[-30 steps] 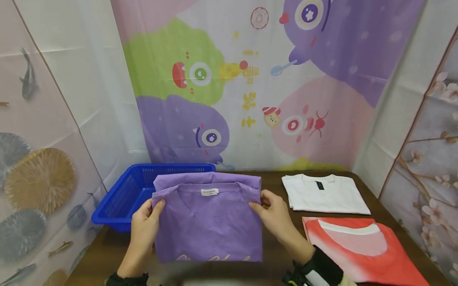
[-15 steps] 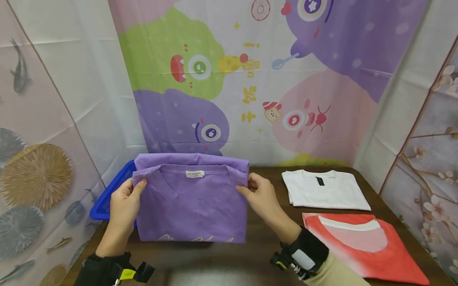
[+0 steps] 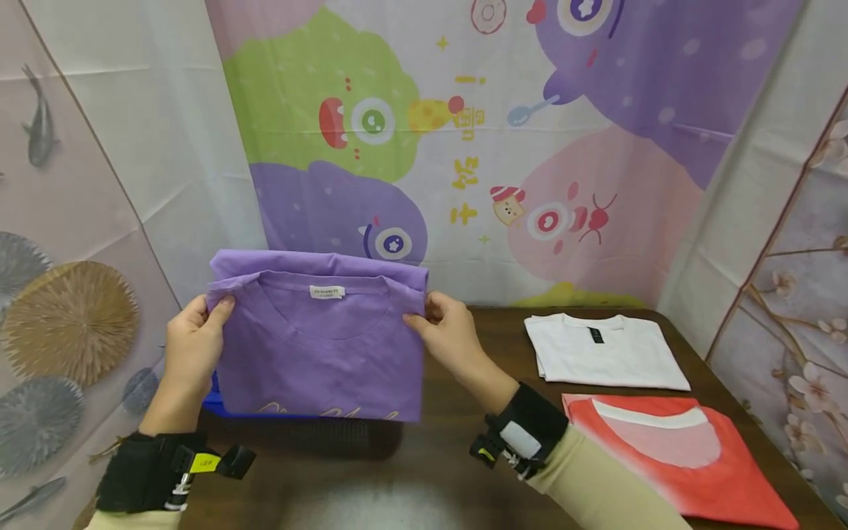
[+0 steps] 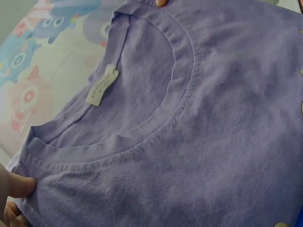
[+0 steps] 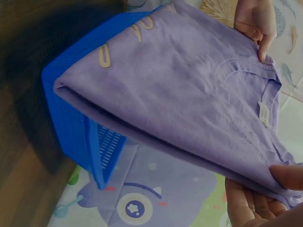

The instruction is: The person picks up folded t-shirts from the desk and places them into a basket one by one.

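A folded purple T-shirt with a white neck label and pale script lettering hangs upright between both hands, neckline up. My left hand pinches its left shoulder, thumb in front. At the opposite shoulder my right hand grips the cloth between thumb and fingers. Behind and below the shirt is a blue plastic basket, mostly hidden by it in the head view. Seen from the right wrist, the folded lower edge of the shirt overlaps the basket's rim.
To the right on the dark brown table lies a folded white T-shirt. In front of it is a folded red and white T-shirt. A cartoon-printed curtain hangs behind the table, with patterned cloths at both sides.
Both hands have carried the purple T-shirt left and upward in the head view, from beside the basket to in front of it. The shirts on the right stay put.
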The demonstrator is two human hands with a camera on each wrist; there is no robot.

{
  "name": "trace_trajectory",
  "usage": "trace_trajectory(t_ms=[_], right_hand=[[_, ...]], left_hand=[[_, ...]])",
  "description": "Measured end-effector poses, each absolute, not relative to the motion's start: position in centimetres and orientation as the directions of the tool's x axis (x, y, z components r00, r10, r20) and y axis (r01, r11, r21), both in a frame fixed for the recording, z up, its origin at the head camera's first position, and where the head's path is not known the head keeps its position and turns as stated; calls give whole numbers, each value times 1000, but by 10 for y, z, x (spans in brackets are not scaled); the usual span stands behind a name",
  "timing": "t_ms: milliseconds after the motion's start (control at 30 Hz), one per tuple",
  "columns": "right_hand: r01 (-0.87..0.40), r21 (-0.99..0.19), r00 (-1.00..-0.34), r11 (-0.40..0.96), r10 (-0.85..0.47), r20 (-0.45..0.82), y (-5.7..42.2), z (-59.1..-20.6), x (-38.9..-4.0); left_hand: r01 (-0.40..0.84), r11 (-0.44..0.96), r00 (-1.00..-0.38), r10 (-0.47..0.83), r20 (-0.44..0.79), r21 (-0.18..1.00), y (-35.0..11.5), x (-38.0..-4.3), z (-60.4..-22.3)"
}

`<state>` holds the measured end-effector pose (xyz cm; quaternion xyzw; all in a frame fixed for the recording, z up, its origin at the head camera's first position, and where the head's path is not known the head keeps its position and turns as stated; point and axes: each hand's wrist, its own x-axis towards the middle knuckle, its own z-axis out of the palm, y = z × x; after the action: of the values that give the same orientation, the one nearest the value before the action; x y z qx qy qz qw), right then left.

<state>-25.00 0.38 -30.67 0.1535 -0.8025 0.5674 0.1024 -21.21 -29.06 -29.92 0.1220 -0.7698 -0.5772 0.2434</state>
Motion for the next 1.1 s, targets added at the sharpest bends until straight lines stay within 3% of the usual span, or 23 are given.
trace_trajectory(t_ms=[667, 867, 1100], right_hand=[[-477, -852, -879, 216, -140, 456, -54, -301, -278], [-489, -846, -872, 212, -129, 472, -63, -313, -287], [-441, -843, -896, 307, -99, 433, -69, -337, -292]], left_hand=[[345, 143, -719, -594, 360, 927, -336, -237, -286], [317, 142, -730, -595, 337, 938, -342, -241, -297], [244, 209, -746, -583, 321, 947, -347, -244, -322]])
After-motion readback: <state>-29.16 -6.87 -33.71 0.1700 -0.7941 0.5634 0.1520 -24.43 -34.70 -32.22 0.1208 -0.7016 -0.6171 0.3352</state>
